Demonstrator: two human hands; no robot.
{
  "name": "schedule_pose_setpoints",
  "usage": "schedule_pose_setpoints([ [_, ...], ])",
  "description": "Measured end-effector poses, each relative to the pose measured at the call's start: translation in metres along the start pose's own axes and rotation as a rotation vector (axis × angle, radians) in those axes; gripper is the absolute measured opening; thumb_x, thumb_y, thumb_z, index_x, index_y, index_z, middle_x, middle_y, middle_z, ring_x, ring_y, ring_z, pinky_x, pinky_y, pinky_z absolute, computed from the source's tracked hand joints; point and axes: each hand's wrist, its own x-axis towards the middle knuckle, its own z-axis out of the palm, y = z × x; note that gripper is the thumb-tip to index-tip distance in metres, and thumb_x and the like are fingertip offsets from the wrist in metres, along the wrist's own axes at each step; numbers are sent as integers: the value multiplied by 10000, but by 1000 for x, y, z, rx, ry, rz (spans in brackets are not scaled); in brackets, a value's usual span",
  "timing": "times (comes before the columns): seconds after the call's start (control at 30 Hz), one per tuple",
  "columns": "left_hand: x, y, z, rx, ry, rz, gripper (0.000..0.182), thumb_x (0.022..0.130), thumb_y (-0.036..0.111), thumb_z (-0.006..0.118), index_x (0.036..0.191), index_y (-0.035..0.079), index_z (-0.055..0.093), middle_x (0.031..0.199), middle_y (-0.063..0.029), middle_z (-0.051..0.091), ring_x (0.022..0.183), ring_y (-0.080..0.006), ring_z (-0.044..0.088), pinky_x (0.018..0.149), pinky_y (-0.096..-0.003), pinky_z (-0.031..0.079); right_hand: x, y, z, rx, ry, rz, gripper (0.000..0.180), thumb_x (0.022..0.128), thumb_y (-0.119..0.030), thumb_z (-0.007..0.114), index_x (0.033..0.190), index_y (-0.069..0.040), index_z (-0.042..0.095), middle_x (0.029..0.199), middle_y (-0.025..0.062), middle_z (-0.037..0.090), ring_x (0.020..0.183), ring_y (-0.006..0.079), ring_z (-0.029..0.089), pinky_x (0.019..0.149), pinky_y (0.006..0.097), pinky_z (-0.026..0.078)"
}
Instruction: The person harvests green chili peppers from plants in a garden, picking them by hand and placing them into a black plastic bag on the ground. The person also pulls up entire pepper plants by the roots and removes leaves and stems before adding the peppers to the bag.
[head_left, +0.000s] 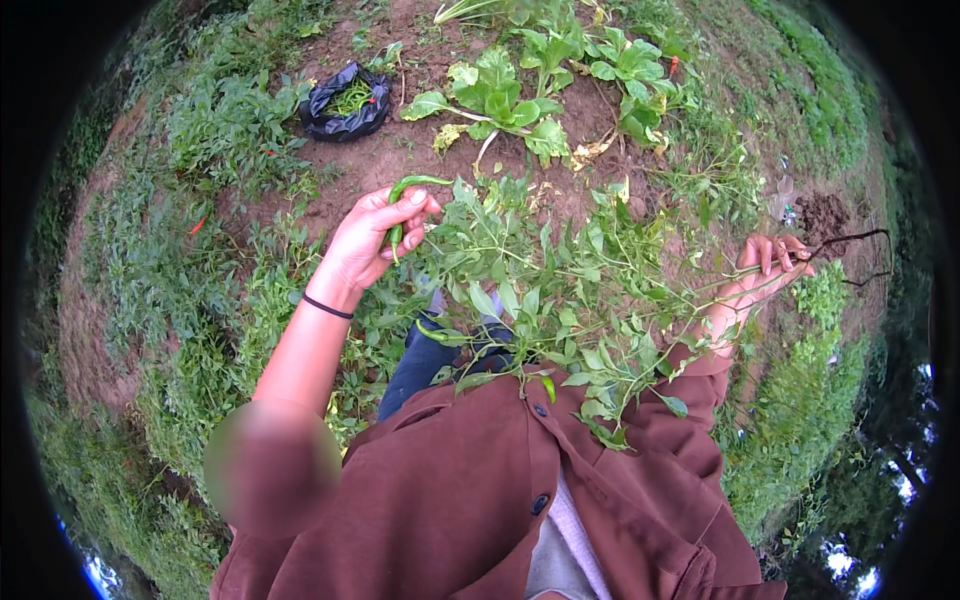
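Green chili peppers (397, 196) are pinched between the thumb and fingers of my left hand (375, 234), one of them long and curved. On the right, my right hand (772, 262) grips the lower stem of an uprooted chili plant (562, 300), whose bare brown root (855, 237) sticks out past my fingers. The leafy branches spread leftward across my front. A green pepper (442, 334) hangs on them over my jeans, and a smaller one (550, 388) lies against my brown jacket.
A black plastic bag (345, 133) with green peppers inside stands on the soil at the upper left. Leafy green vegetables (499, 105) grow ahead. Chili plants (225, 120), some with red fruit, fill the left side. Dark clumped soil (823, 217) lies beyond my right hand.
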Motion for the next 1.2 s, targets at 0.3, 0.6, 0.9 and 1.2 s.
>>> schedule_pose_setpoints([
  [0.3,-48,26,82,553,-497,412,225,747,37,662,971,59,676,908,-61,652,767,-161,604,705,-264,483,8,-2,-18,-44,55,-40,464,705,-415,710,864,9,610,787,49,653,530,68,523,366,173,325],
  [0.6,-63,32,113,836,-599,572,387,674,-23,638,1040,101,658,1011,-65,612,928,-218,600,792,-305,486,6,8,-9,-275,270,-109,358,713,-437,696,817,-107,605,675,-28,584,484,53,420,418,195,279],
  [0.9,-80,50,99,656,-219,752,286,697,-3,695,976,60,688,887,-52,623,838,-147,588,730,-258,472,2,1,-18,-349,208,-48,388,729,-500,665,850,-139,592,606,-71,506,440,38,339,413,192,262],
  [1.2,-78,35,110,746,-195,693,250,707,42,714,952,86,693,830,-47,627,771,-151,598,688,-262,477,2,3,-16,-358,234,-82,423,722,-512,667,862,-121,587,629,-64,526,431,51,331,423,194,276],
])
